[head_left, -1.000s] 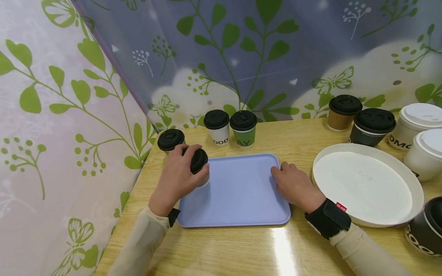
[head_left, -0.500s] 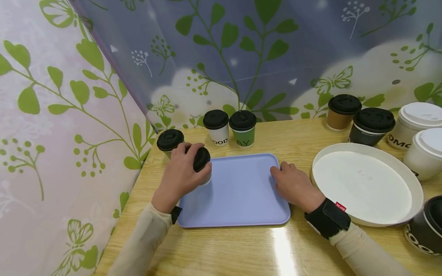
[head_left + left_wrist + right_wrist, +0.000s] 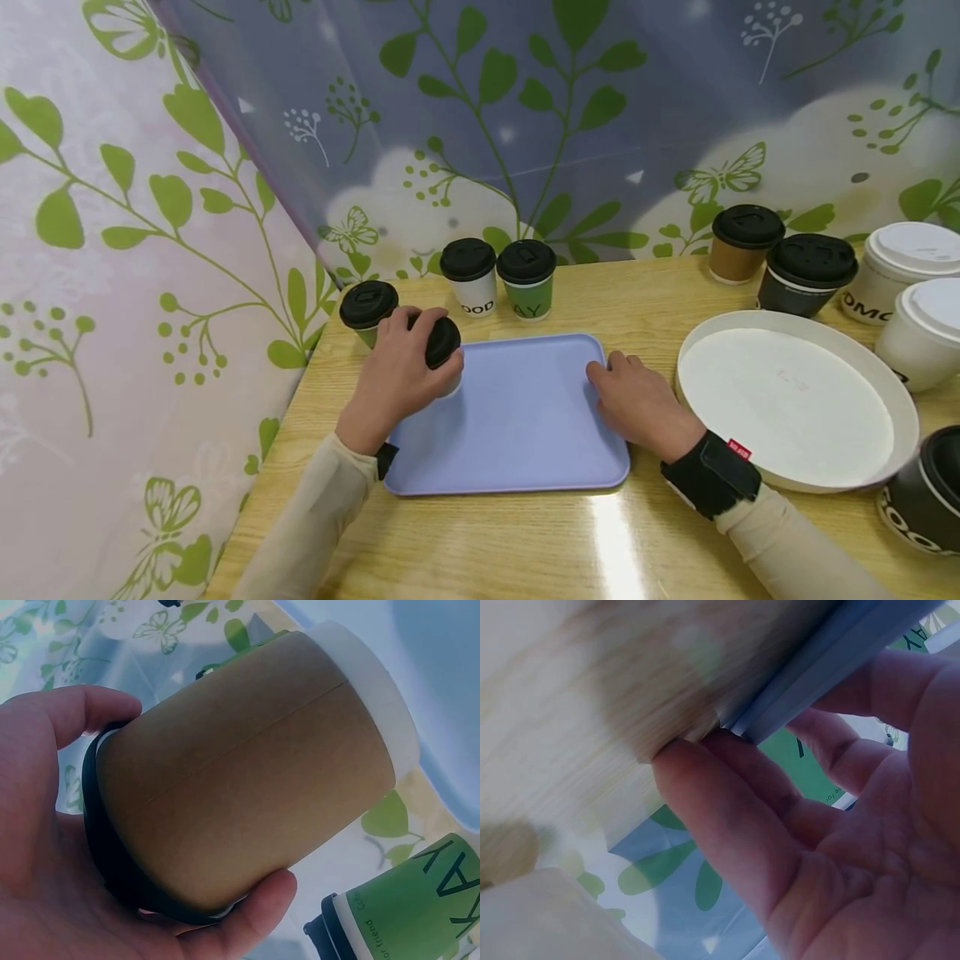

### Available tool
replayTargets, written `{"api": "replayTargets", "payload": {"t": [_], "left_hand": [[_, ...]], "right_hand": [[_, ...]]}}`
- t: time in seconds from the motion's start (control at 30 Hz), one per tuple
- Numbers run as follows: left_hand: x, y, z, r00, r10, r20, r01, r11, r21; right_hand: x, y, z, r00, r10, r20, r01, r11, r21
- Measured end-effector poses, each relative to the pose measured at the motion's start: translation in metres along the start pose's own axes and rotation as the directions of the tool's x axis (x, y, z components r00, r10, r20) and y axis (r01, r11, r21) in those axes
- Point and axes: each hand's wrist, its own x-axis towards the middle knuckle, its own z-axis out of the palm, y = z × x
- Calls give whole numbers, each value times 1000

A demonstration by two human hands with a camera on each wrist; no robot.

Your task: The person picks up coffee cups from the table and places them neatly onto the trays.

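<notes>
My left hand (image 3: 401, 367) grips a brown-sleeved paper coffee cup (image 3: 247, 765) around its black lid (image 3: 443, 342). A white band shows at the cup's base in the left wrist view. From the head, this cup looks upright over the upper left part of a lavender tray (image 3: 510, 425); whether its base touches the tray cannot be told. My right hand (image 3: 639, 402) holds the tray's right rim, fingertips down at the wooden tabletop beside the edge in the right wrist view. Behind my left hand stands a lidded green cup (image 3: 367, 310), partly hidden.
Behind the tray stand a white cup (image 3: 472, 279) and a green cup (image 3: 527, 279), both black-lidded. A round white tray (image 3: 795, 408) lies to the right. Around it are a brown cup (image 3: 742, 246), a black cup (image 3: 806, 275), white-lidded cups (image 3: 926, 337) and a dark cup (image 3: 930, 492).
My left hand has shifted slightly right and away from me, carrying the brown cup with it. The right hand and the lavender tray stay put.
</notes>
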Motion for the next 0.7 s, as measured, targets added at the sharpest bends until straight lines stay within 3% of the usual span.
{"api": "replayTargets", "payload": {"t": [0.47,0.7], "left_hand": [[4,0,3,1000,12,-8,-12,1000,-4],[1,-2,5,1000,19,-17,-19,1000,-12]], "right_hand": [[1,0,0,1000,5,11,-5,1000,1],[0,1,3,1000,-8,-22,8,1000,-10]]}}
